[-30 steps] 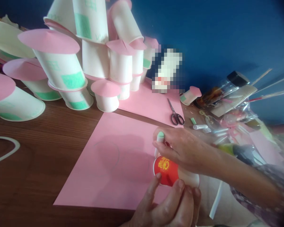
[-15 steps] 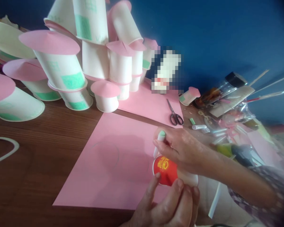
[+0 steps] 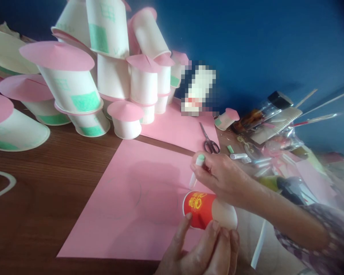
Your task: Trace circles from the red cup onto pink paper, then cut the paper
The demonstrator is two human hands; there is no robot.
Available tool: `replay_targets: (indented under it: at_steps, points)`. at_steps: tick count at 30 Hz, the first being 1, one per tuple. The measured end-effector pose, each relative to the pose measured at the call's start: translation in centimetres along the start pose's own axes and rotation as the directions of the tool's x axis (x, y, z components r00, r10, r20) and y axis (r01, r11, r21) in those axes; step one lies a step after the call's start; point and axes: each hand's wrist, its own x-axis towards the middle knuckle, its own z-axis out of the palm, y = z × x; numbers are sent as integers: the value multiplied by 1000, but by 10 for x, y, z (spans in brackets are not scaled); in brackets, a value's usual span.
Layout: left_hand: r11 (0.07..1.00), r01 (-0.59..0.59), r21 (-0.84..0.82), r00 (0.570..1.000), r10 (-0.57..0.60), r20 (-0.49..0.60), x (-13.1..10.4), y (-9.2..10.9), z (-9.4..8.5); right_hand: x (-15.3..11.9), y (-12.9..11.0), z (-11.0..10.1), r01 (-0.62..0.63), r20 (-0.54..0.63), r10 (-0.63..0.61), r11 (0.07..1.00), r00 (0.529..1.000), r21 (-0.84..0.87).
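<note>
My left hand [image 3: 203, 248] holds a red and white paper cup [image 3: 202, 214] with yellow lettering, its fingers along the near side. The cup appears to lie on its side over a pink sheet of paper [image 3: 103, 229]. My right hand [image 3: 218, 170] is closed around a white marker with a green end [image 3: 200, 160], which points down toward the paper just beyond the cup. The marker's tip is too blurred to make out. Faint circles are drawn on the sheet, left of the cup.
Stacked white cups with pink cone tops [image 3: 74, 84] fill the back left. Black-handled scissors [image 3: 210, 145] rest on another pink sheet [image 3: 172, 130]. At the right are a dark-lidded jar [image 3: 263, 109], marker pieces [image 3: 238, 156] and paper scraps. A white strip [image 3: 258, 244] lies at the lower right.
My right hand and the marker have shifted slightly away from the cup, so more of the cup shows. The whole view has moved a little. My left hand keeps its hold.
</note>
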Motion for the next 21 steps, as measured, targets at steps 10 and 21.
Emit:
replay_targets:
  at_steps: [10,21]
  points:
    - [1000,16,15,1000,-15,-26,2,1,4,1,-3,1,-33,37,30,997,999,73]
    - [999,34,22,999,-34,-31,3,2,4,-5,17,1,-57,2,57,993,998,103]
